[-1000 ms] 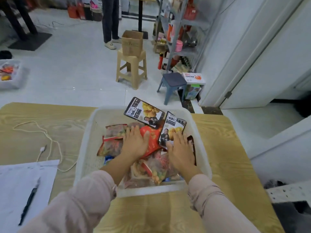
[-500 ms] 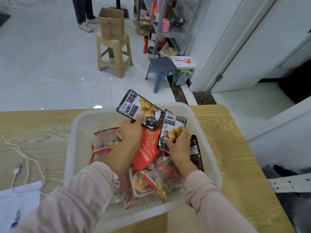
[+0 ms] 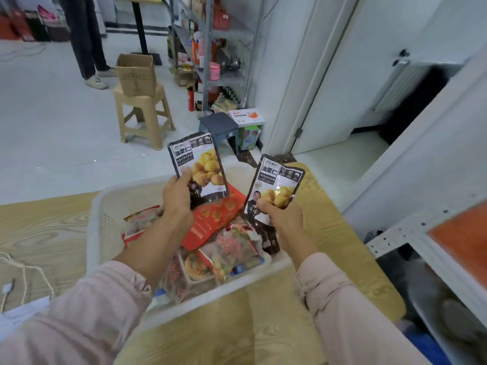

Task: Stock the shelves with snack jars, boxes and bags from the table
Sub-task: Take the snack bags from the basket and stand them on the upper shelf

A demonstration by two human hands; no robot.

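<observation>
Raised from the basket (image 3: 97, 233) since earlier, left pouch (image 3: 203, 164) at 11 o'clock and right pouch (image 3: 279, 180) at 1 o'clock stand pinched by bottom edges in left grip (image 3: 178, 198) and right grip (image 3: 283, 214); slick film may slip.

On the wood-grain desk (image 3: 342, 246), right under left grip (image 3: 177, 200) and right grip (image 3: 280, 216): white basket (image 3: 96, 233). Well left of left grip: white cable (image 3: 25, 275), paper sheet (image 3: 23, 310).
</observation>
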